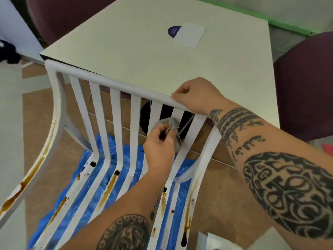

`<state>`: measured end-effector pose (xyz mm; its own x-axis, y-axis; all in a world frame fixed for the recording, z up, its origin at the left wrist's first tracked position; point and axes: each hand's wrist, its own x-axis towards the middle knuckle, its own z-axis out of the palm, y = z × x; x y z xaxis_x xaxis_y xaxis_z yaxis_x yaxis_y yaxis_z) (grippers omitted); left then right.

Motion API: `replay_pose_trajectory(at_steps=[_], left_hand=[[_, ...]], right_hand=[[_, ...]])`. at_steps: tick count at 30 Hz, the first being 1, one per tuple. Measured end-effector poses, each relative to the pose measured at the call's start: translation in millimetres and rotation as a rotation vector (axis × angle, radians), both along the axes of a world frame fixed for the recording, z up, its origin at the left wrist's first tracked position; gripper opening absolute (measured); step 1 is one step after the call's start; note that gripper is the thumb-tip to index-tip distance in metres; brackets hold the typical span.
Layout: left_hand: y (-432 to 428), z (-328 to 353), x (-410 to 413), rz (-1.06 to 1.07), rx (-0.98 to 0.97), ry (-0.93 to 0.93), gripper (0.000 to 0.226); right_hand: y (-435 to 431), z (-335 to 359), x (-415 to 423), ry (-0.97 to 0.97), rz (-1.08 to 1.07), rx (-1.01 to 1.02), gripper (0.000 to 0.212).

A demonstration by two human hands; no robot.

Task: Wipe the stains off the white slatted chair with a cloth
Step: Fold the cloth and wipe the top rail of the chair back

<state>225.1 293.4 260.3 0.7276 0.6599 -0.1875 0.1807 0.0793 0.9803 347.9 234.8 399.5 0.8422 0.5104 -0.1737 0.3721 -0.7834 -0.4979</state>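
Observation:
The white slatted chair (100, 109) fills the middle of the head view, its backrest against a table edge. Brown and dark stains (110, 188) streak the seat slats and both side rails. My left hand (160, 143) presses a crumpled grey cloth (171, 123) against a backrest slat near the right side. My right hand (196, 96) grips the chair's top rail at its right end. Both forearms are tattooed.
A white table (162, 56) stands just behind the chair, with a white card (189, 35) over a dark round sticker on it. Blue plastic sheeting (84, 204) lies on the floor under the seat. Purple chairs (306, 87) stand at the right and far left.

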Motion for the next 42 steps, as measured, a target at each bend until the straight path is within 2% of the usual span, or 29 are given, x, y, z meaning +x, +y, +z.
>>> replay_pose_trajectory(at_steps=[2,6,9,12,14,16,18,23,28,30,32,34,37,39,40,42], left_hand=[[-8,-14,1,0.008,0.033,0.046,0.015],[-15,-42,1,0.127,-0.023,0.125,0.021],[-14,-66,-2,0.186,-0.021,0.192,0.008],[-9,-93,-6,0.158,0.071,0.268,0.003],[-9,-111,-12,0.111,0.140,0.348,0.012],[-10,-123,-21,0.071,0.161,0.473,0.014],[-11,-124,-26,0.057,0.147,0.522,0.013],[-12,-76,-9,0.057,0.159,0.333,0.018],[-5,-6,9,0.093,0.137,0.090,0.007],[3,17,11,0.107,0.108,0.017,0.012],[9,39,7,0.097,0.034,-0.030,0.006],[9,59,-2,0.021,-0.108,-0.099,0.005],[1,84,-16,-0.219,-0.451,-0.183,0.014],[-5,98,-25,-0.364,-0.576,-0.134,0.021],[-6,103,-27,-0.445,-0.538,-0.070,0.023],[-3,108,-28,-0.592,-0.291,0.043,0.021]], right_hand=[[-18,-2,2,0.002,0.011,-0.058,0.038],[-28,-10,0,0.022,-0.033,0.062,0.034],[-31,-8,3,0.048,-0.043,0.085,0.032],[-33,-14,5,0.029,-0.042,0.099,0.032],[-34,-20,4,-0.013,-0.055,0.118,0.032],[-33,-23,0,-0.048,-0.072,0.128,0.029],[-33,-23,-2,-0.064,-0.085,0.139,0.030],[-31,-18,-4,-0.036,-0.089,0.145,0.027],[-36,-17,-4,-0.043,-0.064,0.122,0.028],[-41,-21,-9,-0.074,-0.099,0.230,0.023],[-48,-19,-21,-0.115,-0.175,0.438,0.023],[-52,-12,-41,-0.118,-0.197,0.563,0.024],[-58,-7,-84,0.048,-0.131,0.552,0.036],[-67,-14,-108,0.111,-0.151,0.585,0.043],[-76,-21,-116,0.084,-0.208,0.606,0.041],[-97,-36,-126,-0.043,-0.374,0.579,0.034]])
